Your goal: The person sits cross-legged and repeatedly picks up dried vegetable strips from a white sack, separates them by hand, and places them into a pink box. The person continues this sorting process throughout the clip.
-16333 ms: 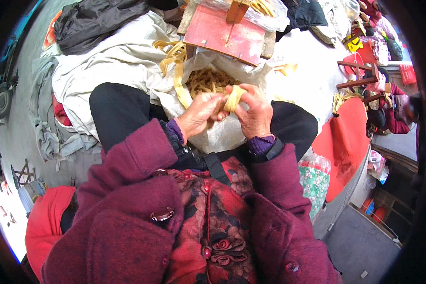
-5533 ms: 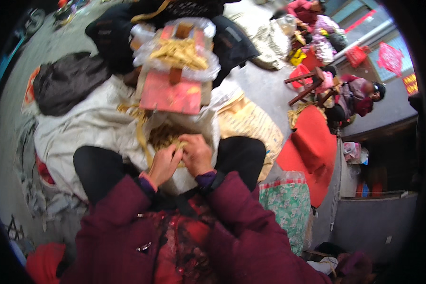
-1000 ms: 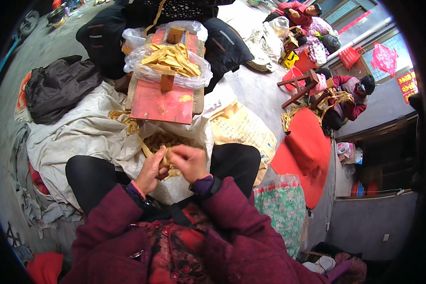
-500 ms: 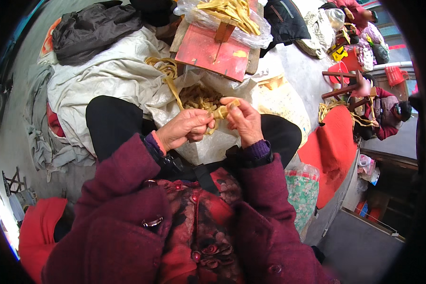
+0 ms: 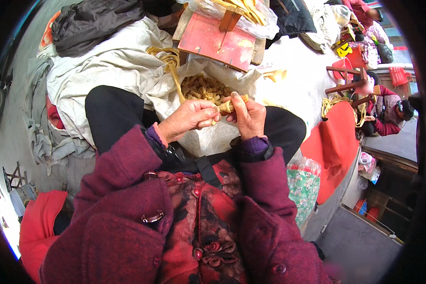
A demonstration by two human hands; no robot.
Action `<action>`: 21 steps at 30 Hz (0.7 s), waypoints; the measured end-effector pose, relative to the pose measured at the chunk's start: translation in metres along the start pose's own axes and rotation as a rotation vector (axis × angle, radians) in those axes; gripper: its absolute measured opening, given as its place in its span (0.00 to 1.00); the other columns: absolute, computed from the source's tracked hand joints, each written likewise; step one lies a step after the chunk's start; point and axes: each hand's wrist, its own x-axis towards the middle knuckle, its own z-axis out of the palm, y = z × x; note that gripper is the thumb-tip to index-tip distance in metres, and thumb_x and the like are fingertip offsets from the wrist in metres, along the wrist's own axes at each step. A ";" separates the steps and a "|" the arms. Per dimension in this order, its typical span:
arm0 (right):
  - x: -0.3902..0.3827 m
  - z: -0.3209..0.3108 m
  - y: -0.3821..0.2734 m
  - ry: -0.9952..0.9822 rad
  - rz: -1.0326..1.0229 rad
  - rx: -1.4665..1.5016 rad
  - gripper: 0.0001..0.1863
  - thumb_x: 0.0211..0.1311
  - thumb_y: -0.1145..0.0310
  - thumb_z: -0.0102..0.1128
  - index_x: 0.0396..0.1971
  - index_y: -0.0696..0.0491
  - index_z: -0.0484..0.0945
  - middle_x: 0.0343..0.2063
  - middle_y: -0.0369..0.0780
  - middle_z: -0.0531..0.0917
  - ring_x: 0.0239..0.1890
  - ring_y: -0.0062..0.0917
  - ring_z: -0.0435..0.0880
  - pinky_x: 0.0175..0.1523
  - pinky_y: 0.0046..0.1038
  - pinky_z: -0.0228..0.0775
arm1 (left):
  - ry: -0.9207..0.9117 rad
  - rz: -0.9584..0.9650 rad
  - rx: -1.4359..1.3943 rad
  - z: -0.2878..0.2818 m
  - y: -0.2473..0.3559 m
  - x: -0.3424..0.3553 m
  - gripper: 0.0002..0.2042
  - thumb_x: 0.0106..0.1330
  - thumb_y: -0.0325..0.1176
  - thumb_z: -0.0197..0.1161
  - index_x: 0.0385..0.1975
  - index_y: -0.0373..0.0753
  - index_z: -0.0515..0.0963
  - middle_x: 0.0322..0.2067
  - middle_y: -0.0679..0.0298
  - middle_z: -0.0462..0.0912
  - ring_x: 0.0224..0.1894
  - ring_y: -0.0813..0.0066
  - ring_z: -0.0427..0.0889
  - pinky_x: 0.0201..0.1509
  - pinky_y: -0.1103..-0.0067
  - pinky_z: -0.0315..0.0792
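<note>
Left hand and right hand, grip narrow, pinch a wound yellow strip; slackening could unravel it.

Yellow strip between fingers

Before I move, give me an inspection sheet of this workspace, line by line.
Surface: red board ahead, an upright wooden block on it; yellow strips on clear plastic beyond.
Job's things: rolled yellow strip between the hands; short yellow pieces inside the white sack.
Clutter: dark garment lying on white cloth, left.
Hands: left hand and right hand both grip the rolled strip.
Cables: nothing seen near the hands.
Surroundings: another person at right, near a wooden stool.
</note>
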 end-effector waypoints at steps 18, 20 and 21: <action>-0.017 -0.001 -0.016 -0.029 0.351 0.559 0.03 0.54 0.73 0.59 0.26 0.55 0.75 0.14 0.28 0.69 0.12 0.08 0.60 0.16 0.12 0.47 | -0.003 -0.003 -0.018 -0.002 0.000 -0.010 0.13 0.64 0.41 0.54 0.25 0.38 0.73 0.13 0.78 0.59 0.14 0.90 0.52 0.17 0.88 0.46; -0.016 0.000 -0.016 -0.012 0.409 0.513 0.04 0.55 0.71 0.60 0.27 0.55 0.75 0.14 0.29 0.70 0.12 0.09 0.61 0.17 0.12 0.48 | -0.006 -0.035 0.009 -0.006 0.005 -0.009 0.12 0.65 0.39 0.54 0.25 0.36 0.73 0.15 0.75 0.63 0.15 0.90 0.56 0.18 0.88 0.49; -0.011 0.001 -0.017 -0.019 0.377 0.422 0.05 0.55 0.70 0.60 0.28 0.55 0.76 0.14 0.30 0.71 0.12 0.09 0.63 0.17 0.12 0.50 | 0.004 0.000 0.106 -0.008 0.009 -0.006 0.12 0.65 0.38 0.54 0.25 0.36 0.73 0.16 0.76 0.65 0.16 0.90 0.58 0.20 0.88 0.51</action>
